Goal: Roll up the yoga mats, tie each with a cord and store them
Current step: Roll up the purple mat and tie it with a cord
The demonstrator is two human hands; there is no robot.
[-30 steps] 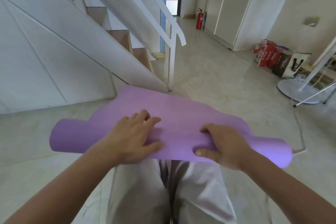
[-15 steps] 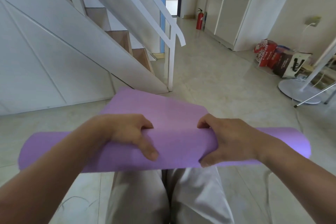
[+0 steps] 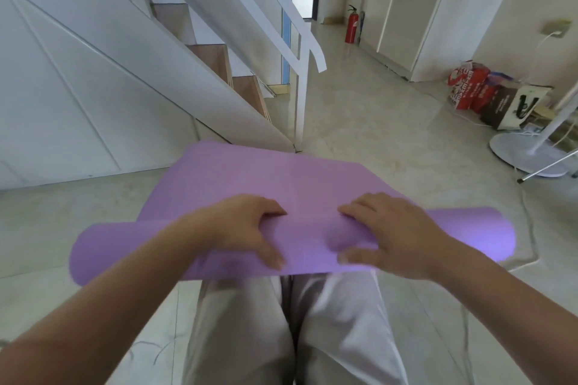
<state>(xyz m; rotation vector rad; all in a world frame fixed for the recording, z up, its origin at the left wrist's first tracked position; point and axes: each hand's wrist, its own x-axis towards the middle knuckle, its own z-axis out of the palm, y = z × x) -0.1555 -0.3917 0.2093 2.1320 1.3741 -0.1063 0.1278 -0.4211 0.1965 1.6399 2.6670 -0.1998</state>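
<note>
A purple yoga mat (image 3: 250, 175) lies on the tiled floor, partly wound into a thick roll (image 3: 131, 250) that runs left to right just above my knees. The flat, unrolled part stretches away toward the foot of the stairs. My left hand (image 3: 247, 228) grips the roll left of its middle, fingers curled over the top and thumb on the near side. My right hand (image 3: 387, 234) grips it right of the middle in the same way. No cord is in view.
A white staircase (image 3: 194, 78) with a railing post (image 3: 301, 103) stands just beyond the mat's far end. A fan base (image 3: 525, 153) and its white cable lie on the floor at right. Bags (image 3: 488, 97) and a red fire extinguisher (image 3: 352, 25) stand farther back by the white cabinets.
Both hands went from lying on top of the roll to gripping it. The roll turned onward over the flat part, grew thicker, and the flat part got shorter.
</note>
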